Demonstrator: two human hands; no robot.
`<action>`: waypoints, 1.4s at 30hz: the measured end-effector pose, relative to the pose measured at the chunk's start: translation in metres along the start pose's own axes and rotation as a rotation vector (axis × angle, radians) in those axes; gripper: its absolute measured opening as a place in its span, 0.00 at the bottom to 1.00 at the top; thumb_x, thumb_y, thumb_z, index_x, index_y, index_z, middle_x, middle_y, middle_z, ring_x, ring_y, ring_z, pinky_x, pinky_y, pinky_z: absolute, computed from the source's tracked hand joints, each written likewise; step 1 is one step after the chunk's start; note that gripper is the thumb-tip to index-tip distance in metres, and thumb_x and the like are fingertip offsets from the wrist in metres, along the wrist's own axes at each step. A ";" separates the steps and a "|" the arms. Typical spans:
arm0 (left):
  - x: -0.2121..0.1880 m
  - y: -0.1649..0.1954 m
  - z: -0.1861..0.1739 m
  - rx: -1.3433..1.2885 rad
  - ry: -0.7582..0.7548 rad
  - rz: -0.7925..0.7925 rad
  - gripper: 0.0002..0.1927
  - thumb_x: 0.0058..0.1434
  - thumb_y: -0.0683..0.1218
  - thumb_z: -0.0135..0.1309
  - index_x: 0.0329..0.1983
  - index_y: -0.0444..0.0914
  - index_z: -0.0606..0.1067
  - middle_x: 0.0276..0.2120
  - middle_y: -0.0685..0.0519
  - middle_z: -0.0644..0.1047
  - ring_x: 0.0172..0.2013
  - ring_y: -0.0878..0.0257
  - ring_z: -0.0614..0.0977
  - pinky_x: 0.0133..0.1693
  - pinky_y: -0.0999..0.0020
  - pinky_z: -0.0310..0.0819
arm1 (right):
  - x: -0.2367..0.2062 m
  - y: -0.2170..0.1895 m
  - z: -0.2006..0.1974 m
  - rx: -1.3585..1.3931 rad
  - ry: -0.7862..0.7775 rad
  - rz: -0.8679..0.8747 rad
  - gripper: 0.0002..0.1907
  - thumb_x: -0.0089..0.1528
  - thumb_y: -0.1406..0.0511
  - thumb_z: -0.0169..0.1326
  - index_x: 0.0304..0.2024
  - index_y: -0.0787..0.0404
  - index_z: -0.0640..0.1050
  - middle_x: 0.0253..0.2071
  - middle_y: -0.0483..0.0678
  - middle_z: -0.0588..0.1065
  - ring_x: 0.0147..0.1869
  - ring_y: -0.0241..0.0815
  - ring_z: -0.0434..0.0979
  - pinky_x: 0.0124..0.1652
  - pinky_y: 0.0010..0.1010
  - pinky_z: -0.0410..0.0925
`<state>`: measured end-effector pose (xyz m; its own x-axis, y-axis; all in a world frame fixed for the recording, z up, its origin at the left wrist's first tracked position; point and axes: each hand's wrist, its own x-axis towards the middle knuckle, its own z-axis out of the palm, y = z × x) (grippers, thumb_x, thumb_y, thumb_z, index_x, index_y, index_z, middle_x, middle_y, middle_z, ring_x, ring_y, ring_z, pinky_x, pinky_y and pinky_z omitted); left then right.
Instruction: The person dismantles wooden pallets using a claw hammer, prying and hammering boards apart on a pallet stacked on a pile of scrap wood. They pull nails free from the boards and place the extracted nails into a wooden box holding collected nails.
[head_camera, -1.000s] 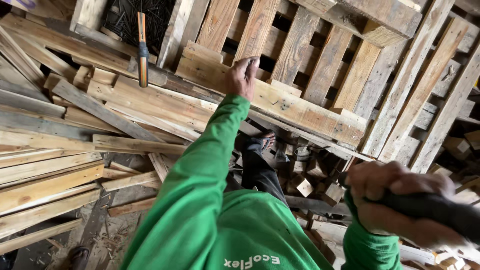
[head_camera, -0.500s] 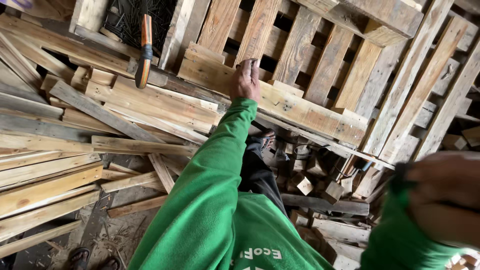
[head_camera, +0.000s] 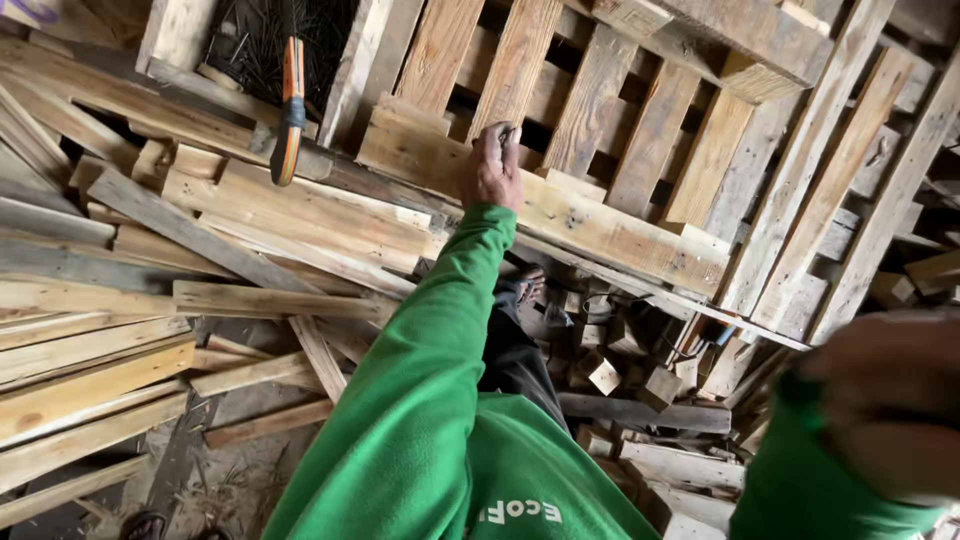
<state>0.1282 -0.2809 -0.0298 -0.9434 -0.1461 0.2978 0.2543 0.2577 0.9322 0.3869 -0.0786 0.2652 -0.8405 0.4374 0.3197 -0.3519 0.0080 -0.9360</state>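
My left hand (head_camera: 495, 165), at the end of a green sleeve, reaches out to a pale wooden plank (head_camera: 600, 225) that lies across a leaning pallet (head_camera: 700, 150). Its fingertips are bunched together at the plank's top edge; whatever they pinch is too small to make out. My right hand (head_camera: 890, 400) is a blurred fist close to the camera at the lower right. A dark band crosses it where the dark handle sat a moment ago.
A hammer with an orange and black handle (head_camera: 290, 110) rests on stacked boards (head_camera: 250, 200) at the upper left, beside a heap of dark nails (head_camera: 265, 45). Loose planks (head_camera: 90, 380) cover the left. Wood blocks (head_camera: 620, 375) lie below the pallet.
My right hand rose from the lower right towards the camera and is now blurred. My left hand went from lying spread on the plank to bunched fingers at its upper edge.
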 end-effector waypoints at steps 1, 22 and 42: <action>0.001 0.000 -0.002 -0.015 -0.008 -0.030 0.10 0.71 0.47 0.54 0.52 0.40 0.73 0.42 0.45 0.80 0.38 0.48 0.84 0.40 0.58 0.79 | 0.007 0.003 0.005 0.101 -0.026 -0.101 0.22 0.72 0.52 0.46 0.36 0.64 0.75 0.24 0.46 0.70 0.25 0.37 0.67 0.26 0.30 0.62; 0.000 0.002 -0.007 0.040 -0.053 -0.027 0.13 0.76 0.50 0.45 0.51 0.40 0.76 0.45 0.45 0.82 0.44 0.49 0.85 0.44 0.59 0.80 | -0.106 0.152 0.073 -0.290 -0.054 0.564 0.24 0.66 0.47 0.55 0.38 0.62 0.76 0.24 0.49 0.71 0.22 0.41 0.68 0.20 0.31 0.63; -0.014 0.014 -0.014 -0.039 -0.051 -0.058 0.11 0.76 0.49 0.44 0.44 0.37 0.68 0.33 0.51 0.73 0.31 0.62 0.75 0.35 0.64 0.75 | -0.144 0.167 -0.018 -0.269 0.117 0.908 0.21 0.67 0.51 0.50 0.35 0.62 0.73 0.20 0.41 0.69 0.21 0.31 0.65 0.21 0.25 0.60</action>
<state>0.1478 -0.2885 -0.0184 -0.9661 -0.1102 0.2334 0.2065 0.2123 0.9551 0.4567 -0.1237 0.0604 -0.6944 0.4650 -0.5491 0.5337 -0.1791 -0.8265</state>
